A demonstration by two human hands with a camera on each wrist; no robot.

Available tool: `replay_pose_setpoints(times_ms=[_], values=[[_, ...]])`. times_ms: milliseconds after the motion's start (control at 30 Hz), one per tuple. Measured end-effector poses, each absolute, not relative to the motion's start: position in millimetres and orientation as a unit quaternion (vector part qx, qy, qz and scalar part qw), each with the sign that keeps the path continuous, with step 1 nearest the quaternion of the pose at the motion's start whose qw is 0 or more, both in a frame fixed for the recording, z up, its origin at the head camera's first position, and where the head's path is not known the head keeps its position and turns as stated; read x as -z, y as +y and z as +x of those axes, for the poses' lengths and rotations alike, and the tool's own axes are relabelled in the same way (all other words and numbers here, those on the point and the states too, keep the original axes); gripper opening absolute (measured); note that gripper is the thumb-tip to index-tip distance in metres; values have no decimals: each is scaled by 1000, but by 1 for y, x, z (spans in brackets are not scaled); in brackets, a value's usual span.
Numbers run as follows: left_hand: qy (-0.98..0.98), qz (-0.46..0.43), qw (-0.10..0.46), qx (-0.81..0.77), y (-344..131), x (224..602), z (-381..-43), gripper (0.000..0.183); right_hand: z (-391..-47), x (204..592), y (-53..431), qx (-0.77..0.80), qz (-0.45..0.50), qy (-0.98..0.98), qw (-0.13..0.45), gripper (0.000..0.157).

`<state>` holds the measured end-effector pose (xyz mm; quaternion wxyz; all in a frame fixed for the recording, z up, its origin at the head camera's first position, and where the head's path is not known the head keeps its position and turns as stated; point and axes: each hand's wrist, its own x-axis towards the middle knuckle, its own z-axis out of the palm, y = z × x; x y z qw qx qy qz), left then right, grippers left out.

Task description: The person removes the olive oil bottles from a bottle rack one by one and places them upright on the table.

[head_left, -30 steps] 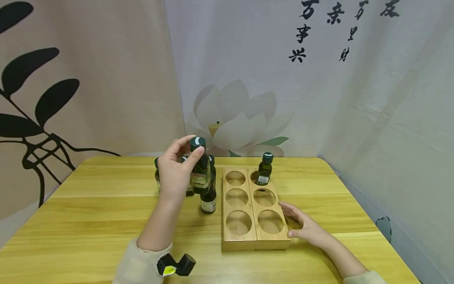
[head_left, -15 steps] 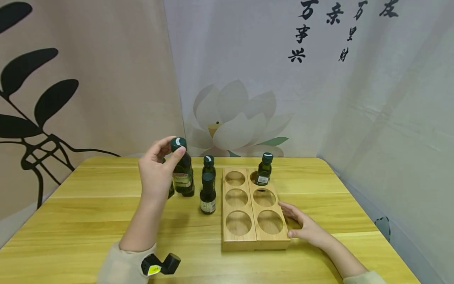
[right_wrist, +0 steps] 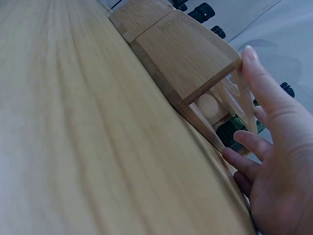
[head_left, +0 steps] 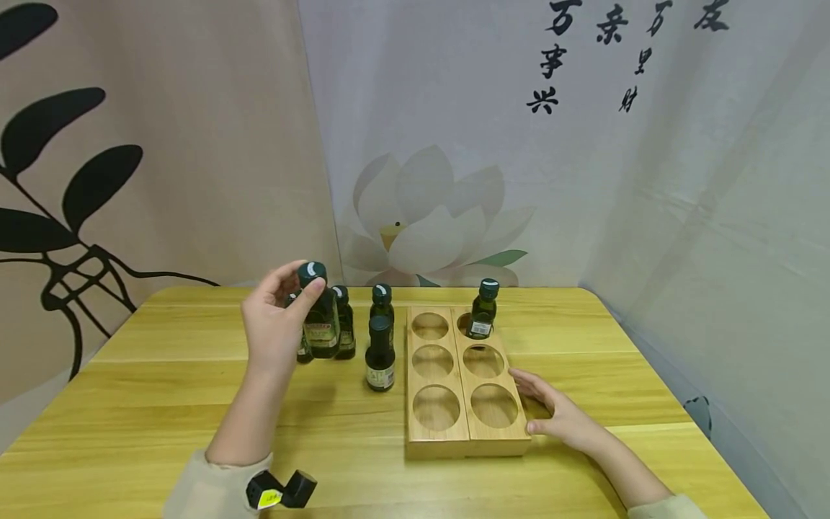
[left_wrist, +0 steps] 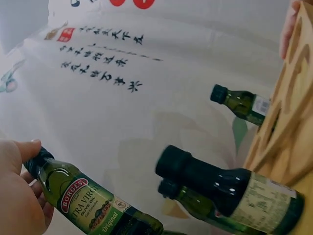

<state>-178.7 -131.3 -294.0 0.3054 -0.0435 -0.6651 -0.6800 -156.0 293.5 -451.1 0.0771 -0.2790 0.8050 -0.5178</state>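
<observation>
My left hand (head_left: 275, 328) pinches a green olive oil bottle (head_left: 320, 331) by its dark cap, thumb in front. In the left wrist view the bottle's label (left_wrist: 93, 203) reads BORGES, and the bottle hangs tilted across that picture. My right hand (head_left: 564, 414) rests against the right side of a wooden rack (head_left: 468, 448) with round holes. The right wrist view has its thumb (right_wrist: 261, 78) at the rack's upper corner and the fingers by the open side. A small green bottle (head_left: 482, 313) stands in the rack's far right hole.
Left of the rack stands a dark bottle (head_left: 380, 357) with a cream label, a green bottle (head_left: 382, 301) close behind it. Another green bottle (head_left: 346, 328) is just right of the held one. A further bottle (head_left: 303, 353) is mostly hidden behind the left hand.
My left hand has moved left with the olive oil bottle and slightly down, uncovering the standing bottles beside the rack. The right hand and the rack have stayed put.
</observation>
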Motion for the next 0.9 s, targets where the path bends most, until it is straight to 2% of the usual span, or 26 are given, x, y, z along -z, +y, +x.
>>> replay_pose_setpoints(times_ms=[900], values=[[-746, -13, 223, 627, -133, 350, -180, 36, -156, 450, 293, 519, -270, 807, 84, 76]])
